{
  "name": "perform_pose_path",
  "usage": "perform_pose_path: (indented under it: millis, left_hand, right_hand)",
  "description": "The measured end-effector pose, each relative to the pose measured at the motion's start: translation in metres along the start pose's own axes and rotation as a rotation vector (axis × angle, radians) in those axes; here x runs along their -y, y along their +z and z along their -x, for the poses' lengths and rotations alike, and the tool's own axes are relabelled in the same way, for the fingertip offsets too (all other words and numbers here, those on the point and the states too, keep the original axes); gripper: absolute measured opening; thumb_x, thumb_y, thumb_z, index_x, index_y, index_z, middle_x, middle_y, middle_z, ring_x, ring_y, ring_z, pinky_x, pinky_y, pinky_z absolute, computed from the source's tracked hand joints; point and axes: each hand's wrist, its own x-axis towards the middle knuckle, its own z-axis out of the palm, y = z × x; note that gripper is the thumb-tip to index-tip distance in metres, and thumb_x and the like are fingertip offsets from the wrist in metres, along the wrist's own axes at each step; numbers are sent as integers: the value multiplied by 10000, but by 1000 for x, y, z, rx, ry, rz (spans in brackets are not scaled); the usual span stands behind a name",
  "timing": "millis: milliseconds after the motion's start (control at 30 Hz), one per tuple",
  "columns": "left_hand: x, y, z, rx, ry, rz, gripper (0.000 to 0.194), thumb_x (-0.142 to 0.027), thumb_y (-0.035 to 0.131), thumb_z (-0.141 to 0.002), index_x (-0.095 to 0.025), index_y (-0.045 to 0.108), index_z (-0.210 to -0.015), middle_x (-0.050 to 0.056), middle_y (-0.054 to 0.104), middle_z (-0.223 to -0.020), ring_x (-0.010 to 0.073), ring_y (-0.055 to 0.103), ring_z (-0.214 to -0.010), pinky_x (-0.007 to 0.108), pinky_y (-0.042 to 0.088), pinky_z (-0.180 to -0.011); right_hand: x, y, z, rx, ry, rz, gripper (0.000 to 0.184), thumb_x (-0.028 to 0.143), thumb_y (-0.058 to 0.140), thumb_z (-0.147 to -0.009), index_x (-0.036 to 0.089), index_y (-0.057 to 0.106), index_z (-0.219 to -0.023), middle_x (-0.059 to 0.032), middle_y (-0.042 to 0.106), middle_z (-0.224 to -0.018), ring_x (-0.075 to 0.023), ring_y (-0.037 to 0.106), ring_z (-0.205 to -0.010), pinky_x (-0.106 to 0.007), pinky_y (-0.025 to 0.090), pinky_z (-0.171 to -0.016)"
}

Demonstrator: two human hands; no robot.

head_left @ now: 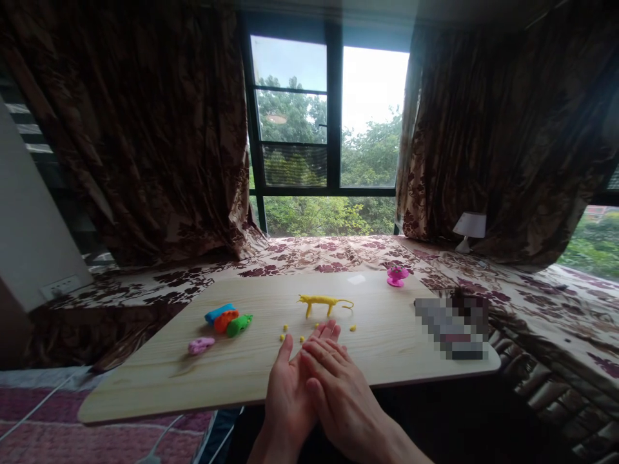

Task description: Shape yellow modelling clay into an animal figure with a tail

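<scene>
One pink lump: lying toward the left of the bench, near a coloured group but apart from it.
Blue lump: lying at the back of that group, against the orange lump.
Green lump: resting at the orange lump's right side, seemingly touching.
Yellow bits: scattered loose around the bench's middle, several left of the fingers and one to the right; apparently left over or unattached so far.
Left hand: palm up, fingers extended, thumb spread wide.
Yellow figure: standing on its legs mid-bench, beyond both hands and untouched; judged largely formed, with body, legs and a long curling tail already in place.
Right hand: laid palm down across the left palm, fingers nearly straight; cannot tell whether anything sits hidden between.
Bright pink piece: standing near the far right edge, well apart from the hands.
Pixelated patch: blocked out at the right end; cannot tell contents.
Writing: no brand, label or lettering readable anywhere.
</scene>
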Motion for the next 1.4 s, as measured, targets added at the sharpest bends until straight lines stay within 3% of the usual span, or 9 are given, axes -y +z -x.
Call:
perform_pose_path:
  millis: [133,333,533,733,900,1000,1133,1300,1400]
  left_hand:
    - [1,2,0,10,39,3,574,-424,358,-871,-128,322,-1362,159,408,-1381,274,359,-1278,500,217,-1082]
    - [-1,3,4,-22,-36,-24,569,-435,347,-883,-112,342,-1352,168,420,-1371,263,347,-1287,455,231,-1085]
    - [-4,-1,-1,31,30,-2,597,-451,329,-875,-126,292,-1375,155,414,-1378,257,339,-1293,493,239,-1074]
    - [-2,9,2,18,-15,-57,547,-422,336,-885,-133,354,-1349,152,448,-1354,262,356,-1282,467,252,-1074]
    - [-11,11,-1,8,84,-54,572,-441,330,-880,-124,330,-1356,144,413,-1382,256,346,-1289,482,255,-1071]
    - [-3,16,1,-30,56,-85,533,-418,355,-883,-116,392,-1320,148,460,-1346,257,408,-1251,458,308,-1050]
    - [1,24,8,27,-28,-131,423,-342,391,-888,-122,503,-1232,138,554,-1252,234,516,-1156,363,447,-940]
    - [-1,9,5,-203,34,-381,283,-127,557,-783,-153,621,-1057,86,664,-1072,156,634,-932,214,517,-711]
    - [-12,-6,-6,-250,187,-895,276,-207,575,-773,-155,630,-1038,93,692,-963,183,648,-855,285,516,-724]
  right_hand:
    - [5,-2,3,44,-68,-25,461,215,396,-885,127,380,-1337,-77,397,-1389,-186,309,-1295,-347,234,-1104]
    - [-7,2,1,25,37,47,416,214,364,-904,140,430,-1308,-81,429,-1368,-208,303,-1301,-405,229,-1101]
    - [0,1,7,73,-92,23,504,295,384,-909,117,317,-1376,-89,334,-1425,-211,253,-1325,-376,240,-1101]
    - [-13,2,4,12,22,111,468,260,379,-908,122,361,-1354,-100,350,-1414,-232,248,-1327,-442,217,-1099]
    - [-3,5,12,95,-116,87,551,318,394,-904,95,268,-1392,-101,228,-1462,-229,169,-1350,-411,220,-1102]
    - [-7,5,5,30,-79,91,505,292,390,-907,123,311,-1377,-87,284,-1445,-225,190,-1345,-422,212,-1103]
    - [-31,5,-4,-74,11,186,480,222,391,-895,132,339,-1364,-107,324,-1425,-243,207,-1340,-485,231,-1078]
    - [-38,1,-2,-41,13,232,483,230,427,-878,144,362,-1349,-107,313,-1433,-253,176,-1347,-510,185,-1082]
    - [-41,-5,2,-42,18,216,459,211,415,-882,174,373,-1338,-101,345,-1418,-243,240,-1327,-496,218,-1072]
